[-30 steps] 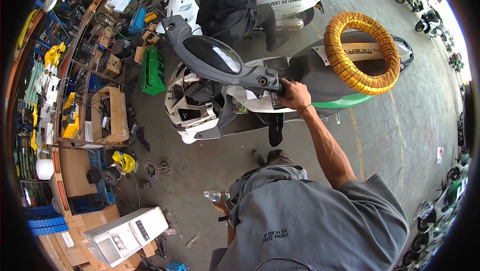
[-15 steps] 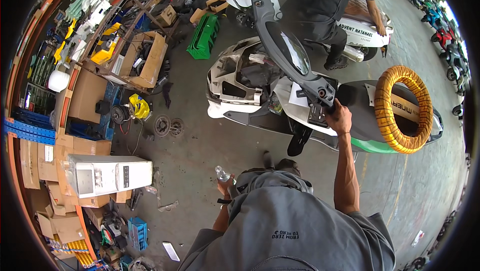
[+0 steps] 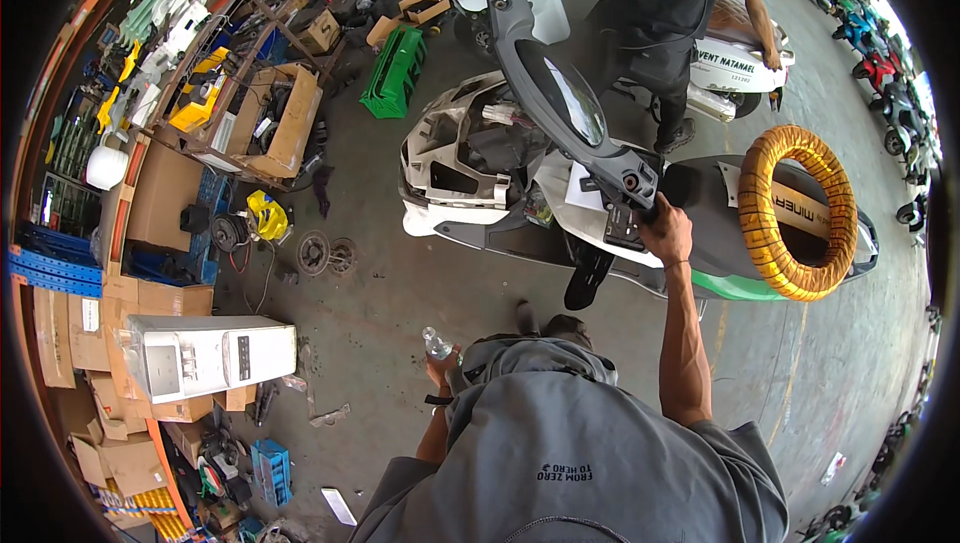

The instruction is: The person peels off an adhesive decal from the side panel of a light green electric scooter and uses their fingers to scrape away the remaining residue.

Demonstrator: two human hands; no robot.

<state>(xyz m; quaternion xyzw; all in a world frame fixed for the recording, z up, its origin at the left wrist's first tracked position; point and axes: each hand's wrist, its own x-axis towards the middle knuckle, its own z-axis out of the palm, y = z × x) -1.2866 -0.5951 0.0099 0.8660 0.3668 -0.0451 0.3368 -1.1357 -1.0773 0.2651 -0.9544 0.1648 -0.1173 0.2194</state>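
My right hand [image 3: 668,238] is closed on the handlebar grip at the end of a grey scooter handlebar cover [image 3: 560,113], beside the controls. The scooter [image 3: 450,228] has white, grey and green panels, with its front shell opened up and a black seat behind. A thick ring [image 3: 760,233] wrapped in yellow-orange material rests on the seat, right of that hand. My left hand [image 3: 443,371], low at centre and partly hidden by my grey clothing, is closed round a clear plastic bottle [image 3: 437,341].
A co-worker [image 3: 660,33] in black stands beyond, at a white scooter [image 3: 738,63]. Shelves [image 3: 210,158] of parts and cardboard boxes line the left, with a white appliance [image 3: 212,353], brake discs [image 3: 313,253] and a green crate [image 3: 395,73] nearby. More scooters [image 3: 880,83] line the right.
The view has swung, putting the scooter farther right in the picture than a second ago. Both hands keep their hold. The co-worker's leg has shifted slightly.
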